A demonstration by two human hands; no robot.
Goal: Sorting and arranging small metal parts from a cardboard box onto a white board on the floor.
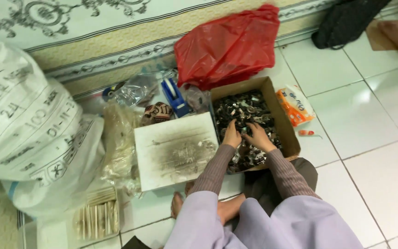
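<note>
- One very big white sack (24,133) with dark print sits far to the left of the hands, and nothing lies between it and the flat board.
- One patterned cloth (93,41) runs along the far side, past the box.
- One red plastic bag (229,44) lies crumpled just behind the box, and it touches the far edge.
- One flat white board (176,150) with dark smudges lies just left of the hands, right beside the box.
- One brown cardboard box (279,117) sits under both hands. It is open on top.
- The box is full of many small metal bits (245,110), dark and shiny, too many to count and too small to make out.
- One small tray of pale sticks (96,217) sits near the person's knee, well left of the hands.
- One orange and white packet (295,106) lies just right of the box.
- One blue tape holder (173,96) stands behind the board.
- The left hand (232,136) and the right hand (258,136) are side by side in the pile, fingers bent down into the bits. I cannot tell if they pinch anything.
</note>
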